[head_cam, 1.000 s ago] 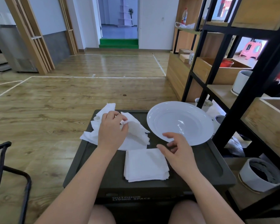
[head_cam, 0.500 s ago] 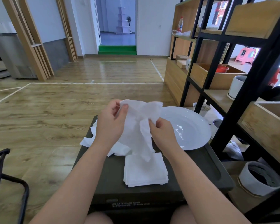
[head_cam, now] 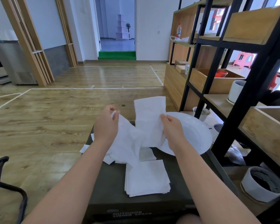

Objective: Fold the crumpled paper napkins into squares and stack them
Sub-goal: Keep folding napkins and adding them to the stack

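A white paper napkin (head_cam: pixel 145 126) hangs in the air above the dark box top (head_cam: pixel 110 183), partly opened out. My left hand (head_cam: pixel 106 126) pinches its left corner and my right hand (head_cam: pixel 172 128) grips its right side, with one flap standing upright between them. A neat stack of folded square napkins (head_cam: pixel 147 180) lies on the box near me. More crumpled napkins (head_cam: pixel 108 156) lie at the box's far left, mostly hidden by my left arm and the held napkin.
A large white plate (head_cam: pixel 196 135) sits on the box's far right, just past my right hand. A black-framed wooden shelf (head_cam: pixel 229 97) with pots stands close on the right. A black chair frame (head_cam: pixel 0 180) is at the lower left. Wooden floor lies ahead.
My left hand lifted a napkin off the crumpled pile, my right hand came up to take its other side, and both pulled it apart and higher.
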Motion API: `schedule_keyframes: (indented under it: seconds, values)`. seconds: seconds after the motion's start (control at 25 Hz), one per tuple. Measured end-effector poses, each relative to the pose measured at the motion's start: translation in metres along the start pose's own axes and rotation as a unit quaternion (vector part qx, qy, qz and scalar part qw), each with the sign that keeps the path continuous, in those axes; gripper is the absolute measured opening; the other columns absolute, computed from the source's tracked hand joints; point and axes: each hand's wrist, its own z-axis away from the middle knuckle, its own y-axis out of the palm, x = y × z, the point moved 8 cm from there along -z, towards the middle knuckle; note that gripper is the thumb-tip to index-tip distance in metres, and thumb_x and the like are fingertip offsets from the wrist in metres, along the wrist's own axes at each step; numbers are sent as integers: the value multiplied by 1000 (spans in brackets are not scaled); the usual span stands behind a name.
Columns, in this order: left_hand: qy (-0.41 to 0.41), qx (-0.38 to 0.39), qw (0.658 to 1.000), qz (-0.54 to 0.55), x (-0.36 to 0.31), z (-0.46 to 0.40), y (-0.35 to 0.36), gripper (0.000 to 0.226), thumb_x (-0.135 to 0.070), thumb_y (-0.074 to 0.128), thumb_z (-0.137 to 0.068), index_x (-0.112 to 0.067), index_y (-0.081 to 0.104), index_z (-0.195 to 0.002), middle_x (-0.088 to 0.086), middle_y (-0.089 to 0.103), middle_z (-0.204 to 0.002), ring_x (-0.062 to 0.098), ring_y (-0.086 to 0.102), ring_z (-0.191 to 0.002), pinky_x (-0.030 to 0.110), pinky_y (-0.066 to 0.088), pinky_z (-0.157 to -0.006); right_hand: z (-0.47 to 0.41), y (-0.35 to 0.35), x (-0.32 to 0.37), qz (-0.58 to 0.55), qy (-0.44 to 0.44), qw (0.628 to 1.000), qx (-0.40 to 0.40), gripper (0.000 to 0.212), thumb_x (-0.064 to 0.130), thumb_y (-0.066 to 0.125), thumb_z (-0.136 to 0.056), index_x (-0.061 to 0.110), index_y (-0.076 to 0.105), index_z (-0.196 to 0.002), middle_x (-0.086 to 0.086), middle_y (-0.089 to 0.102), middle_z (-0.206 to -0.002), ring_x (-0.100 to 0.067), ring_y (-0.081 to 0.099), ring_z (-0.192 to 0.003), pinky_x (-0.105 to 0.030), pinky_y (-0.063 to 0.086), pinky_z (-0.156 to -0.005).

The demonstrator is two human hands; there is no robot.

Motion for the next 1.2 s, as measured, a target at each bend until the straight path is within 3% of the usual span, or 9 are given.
schedule_keyframes:
  seconds: [0.12, 0.24, 0.32, 0.4, 0.48, 0.6, 0.72, 1.0, 1.2]
  values:
    - [-45, 0, 995, -90, 29, -8, 2, 24, -17, 46, -97, -11, 50, -119, 8, 62, -92, 26, 53, -77, 33, 36, -60, 5, -19, -1, 12, 0, 1000, -6, 39, 34, 43, -98, 0, 61, -93, -10, 56, -83, -19, 50, -80, -29, 37, -69]
    - [-46, 36, 971, -233, 40, 5, 13, 41, -25, 54, -93, -9, 46, -129, 14, 49, -130, 35, 39, -117, 42, 31, -93, 21, -26, 0, 12, -22, 1000, 13, 34, 40, 44, -97, 16, 68, -89, -4, 67, -89, -15, 58, -84, -28, 42, -71]
    - [-7, 22, 986, -164, 24, 23, 13, 49, -35, 57, -90, -16, 44, -133, 7, 43, -137, 32, 32, -124, 43, 27, -100, 31, -26, 2, -11, -29, 999, 36, 33, 40, 45, -97, 23, 71, -85, 3, 71, -88, -13, 63, -82, -29, 46, -73]
    - [48, 104, 992, 54, -3, 45, 20, 53, -47, 58, -86, -34, 42, -135, -14, 44, -138, 13, 37, -126, 26, 30, -100, 39, -25, 5, -47, -26, 996, 67, 33, 38, 46, -98, 30, 74, -83, 7, 74, -89, -9, 68, -83, -28, 51, -75]
    - [93, 202, 955, 197, -33, 68, 24, 54, -55, 58, -79, -55, 40, -129, -35, 43, -132, -6, 38, -123, 9, 33, -94, 45, -22, 6, -67, -20, 993, 95, 34, 37, 45, -98, 29, 75, -84, 3, 75, -92, -12, 70, -86, -30, 53, -73]
    - [162, 180, 957, 159, -52, 77, 12, 38, -49, 70, -75, -59, 58, -110, -36, 53, -121, -5, 39, -121, 5, 29, -94, 54, -20, 3, -48, -13, 993, 107, 36, 38, 44, -98, 30, 76, -84, 2, 76, -93, -14, 71, -88, -34, 54, -76]
    - [148, 117, 967, 169, -49, 75, -2, 17, -36, 76, -75, -51, 69, -82, -30, 63, -104, -5, 47, -111, 0, 29, -87, 60, -21, -3, -48, 2, 993, 108, 35, 37, 46, -98, 25, 77, -86, -1, 76, -94, -20, 69, -94, -42, 53, -89]
    - [122, 135, 973, 141, -37, 82, -3, 12, -32, 73, -80, -43, 68, -79, -30, 66, -93, -8, 53, -102, 4, 32, -88, 63, -26, -8, -44, -30, 995, 88, 30, 31, 57, -93, 43, 56, -120, 8, 71, -96, -12, 67, -94, -35, 56, -85]
    - [113, 170, 971, 127, -35, 83, -5, 8, -31, 59, -91, -38, 60, -85, -25, 65, -93, -8, 56, -99, 3, 37, -75, 71, -23, 4, 51, -114, 975, 181, 27, 28, 70, -83, 48, 67, -100, -1, 68, -80, -9, 63, -77, -21, 51, -76]
